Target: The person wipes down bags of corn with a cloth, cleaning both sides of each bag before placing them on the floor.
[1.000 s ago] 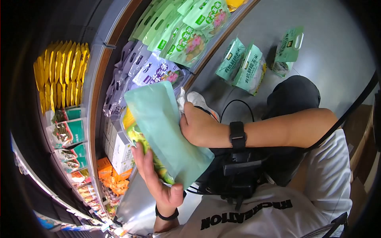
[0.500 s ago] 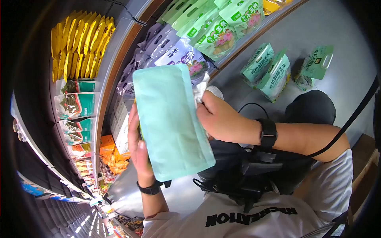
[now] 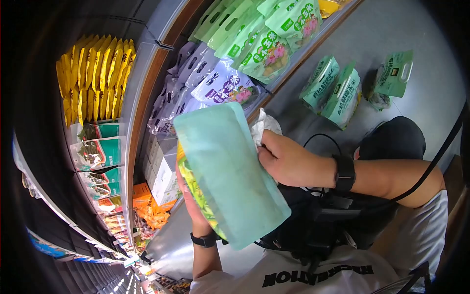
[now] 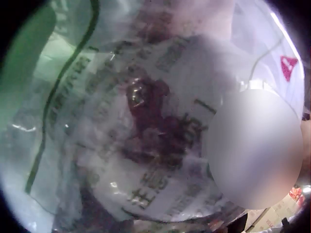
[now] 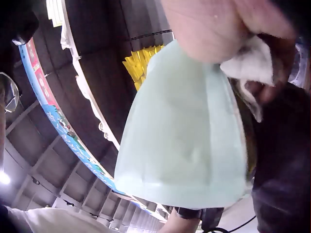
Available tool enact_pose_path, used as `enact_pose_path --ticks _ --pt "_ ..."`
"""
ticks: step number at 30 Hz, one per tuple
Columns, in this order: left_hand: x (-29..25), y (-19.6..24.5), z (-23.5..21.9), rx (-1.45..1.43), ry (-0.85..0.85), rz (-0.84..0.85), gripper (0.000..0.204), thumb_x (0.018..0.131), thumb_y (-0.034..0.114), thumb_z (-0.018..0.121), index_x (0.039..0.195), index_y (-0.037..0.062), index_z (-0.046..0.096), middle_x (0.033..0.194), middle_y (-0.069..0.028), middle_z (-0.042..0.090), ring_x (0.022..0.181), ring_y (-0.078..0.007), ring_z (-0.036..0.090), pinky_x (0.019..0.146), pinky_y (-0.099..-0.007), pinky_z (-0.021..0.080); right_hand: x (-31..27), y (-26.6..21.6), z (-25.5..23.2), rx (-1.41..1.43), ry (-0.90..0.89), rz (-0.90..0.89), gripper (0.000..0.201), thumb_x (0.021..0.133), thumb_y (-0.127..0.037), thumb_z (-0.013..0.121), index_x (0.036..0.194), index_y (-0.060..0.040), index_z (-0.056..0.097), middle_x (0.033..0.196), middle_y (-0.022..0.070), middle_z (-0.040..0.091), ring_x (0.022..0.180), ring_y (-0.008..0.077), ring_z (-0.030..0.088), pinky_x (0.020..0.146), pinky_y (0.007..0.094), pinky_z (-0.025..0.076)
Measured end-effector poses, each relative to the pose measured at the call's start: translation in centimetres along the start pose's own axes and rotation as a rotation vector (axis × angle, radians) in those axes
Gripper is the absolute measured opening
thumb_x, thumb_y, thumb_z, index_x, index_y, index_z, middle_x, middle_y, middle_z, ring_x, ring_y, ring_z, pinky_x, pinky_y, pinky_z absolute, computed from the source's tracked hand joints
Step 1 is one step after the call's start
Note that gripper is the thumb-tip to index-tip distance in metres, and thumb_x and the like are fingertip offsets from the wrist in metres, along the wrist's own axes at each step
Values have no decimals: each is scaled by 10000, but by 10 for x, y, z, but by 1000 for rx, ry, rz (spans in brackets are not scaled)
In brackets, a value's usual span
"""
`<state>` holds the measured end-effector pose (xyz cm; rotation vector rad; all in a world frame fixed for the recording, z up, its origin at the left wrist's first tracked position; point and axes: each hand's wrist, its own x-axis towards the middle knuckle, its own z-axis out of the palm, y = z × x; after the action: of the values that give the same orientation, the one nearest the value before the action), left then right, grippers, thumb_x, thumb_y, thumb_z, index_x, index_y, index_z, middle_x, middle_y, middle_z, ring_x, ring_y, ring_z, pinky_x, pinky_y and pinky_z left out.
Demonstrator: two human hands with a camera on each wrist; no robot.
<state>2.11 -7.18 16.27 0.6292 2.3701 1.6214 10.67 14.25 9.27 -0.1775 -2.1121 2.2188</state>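
Note:
A pale green pouch [image 3: 230, 176] is tilted in the head view, its plain face up and a yellow-green printed side showing at left. My left hand [image 3: 195, 210] grips it from below along that side, fingers mostly hidden behind it. My right hand [image 3: 296, 159] pinches a crumpled white tissue [image 3: 264, 126] at the pouch's right edge. The right wrist view shows that hand [image 5: 209, 29] over the pouch [image 5: 182, 131], with the tissue [image 5: 250, 60] under the fingers. Clear, printed packaging [image 4: 160, 194] fills the left wrist view; no fingers are distinct there.
Green bags [image 3: 267, 51] and purple bags [image 3: 225, 88] line the shelf beyond the pouch. Yellow packets [image 3: 98, 73] hang at left, above green-and-clear packs [image 3: 110, 152]. Several green bags [image 3: 342, 95] stand on the grey floor [image 3: 372, 29]. A black cable [image 3: 435, 164] crosses the right forearm.
The pouch first turned its plain face up, then tilted so its printed side shows again, shifting right and down. Both hands moved right with it; the left fingers have gone behind it.

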Motion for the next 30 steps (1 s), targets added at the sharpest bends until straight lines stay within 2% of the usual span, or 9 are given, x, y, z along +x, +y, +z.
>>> enact_pose_path --ticks 4,8,11,13,16,18,21,25,30 --pt "-18 -9 10 -19 3 -25 755 900 505 419 1441 44 164 1433 -145 283 1301 -256 329 1049 -406 313 3 0 4 42 39 -211 127 874 -107 479 901 15 456 710 199 537 672 341 555 582 416 407" --pt "-5 -17 4 -34 4 -38 752 901 502 420 1441 48 162 1433 -144 283 1301 -256 330 1048 -407 315 18 -18 -21 13 38 -135 130 873 -103 480 948 4 480 752 216 548 708 350 565 610 412 423" --pt "-14 -21 -9 -54 21 -51 749 902 500 420 1442 51 161 1433 -143 283 1300 -256 330 1047 -407 317 37 -24 -34 151 82 -320 175 883 -117 491 1023 -13 502 798 171 576 726 283 583 658 361 450" --pt "-12 -24 -18 -70 41 -55 748 902 499 421 1442 53 160 1433 -143 283 1300 -256 330 1047 -408 318 36 -43 -39 479 8 -305 207 894 -128 498 1066 -14 514 850 96 584 772 187 573 708 313 458" --pt "-16 -31 -5 -91 66 -61 746 903 497 421 1443 56 158 1433 -142 283 1300 -256 331 1046 -408 319 33 -55 -38 469 -170 -492 197 901 -120 499 1071 -21 520 878 34 573 820 113 544 739 284 448" --pt "-14 -34 -10 -103 70 -66 744 903 496 421 1443 58 157 1433 -142 283 1299 -255 331 1045 -409 320 30 -57 -36 315 -126 -423 185 883 -107 514 1053 -38 536 902 68 588 855 167 574 756 296 448" --pt "-20 -35 -12 -108 51 -81 742 904 494 422 1444 60 155 1433 -141 283 1299 -255 332 1045 -409 322 39 -55 -26 -22 -18 -698 183 838 -147 562 1000 -62 574 921 129 596 891 320 571 751 383 457" --pt "-29 -36 -7 -115 44 -79 739 905 492 422 1445 64 153 1433 -140 283 1299 -255 333 1044 -410 324 38 -58 -27 -192 15 -678 196 832 -152 560 1009 -69 575 867 124 589 859 322 575 727 408 455" --pt "-20 -36 -3 -111 33 -76 736 906 488 423 1446 69 151 1433 -139 283 1298 -255 333 1043 -410 326 20 -61 -22 -87 -180 -697 153 799 -155 567 925 -71 547 783 139 562 775 358 564 662 448 438"
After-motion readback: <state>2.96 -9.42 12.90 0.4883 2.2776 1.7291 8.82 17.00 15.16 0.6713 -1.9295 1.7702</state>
